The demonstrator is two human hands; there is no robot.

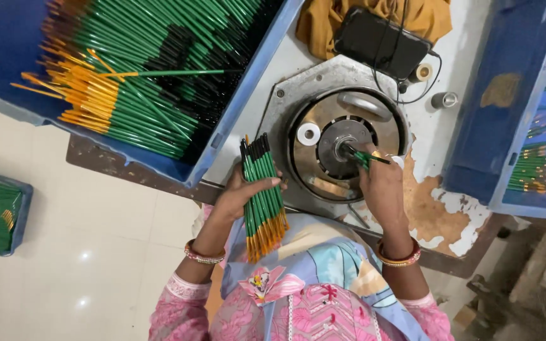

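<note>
Behind right hand (pixel 383 183), brush (pixel 364 158) half-hidden

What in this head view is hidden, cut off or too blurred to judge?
- Tip of the single green brush: hidden inside the round metal machine, head view.
- Right hand grip: fingers hidden by its own back.
- Large blue crate of brushes: cut off by the top edge.

Worn white worktable (pixel 440 136), paint flaked to brown at near edge. Round metal machine plate (pixel 323 120) at centre. Large blue crate (pixel 7 50) of green brushes over left edge. Second blue crate (pixel 500 95) at right edge. Mustard cloth (pixel 314 25) and black device (pixel 380 41) at far edge. Small metal cylinder (pixel 443 100) beside. Pale tiled floor (pixel 96 240) below, small blue bin (pixel 23 208) on it.
</note>
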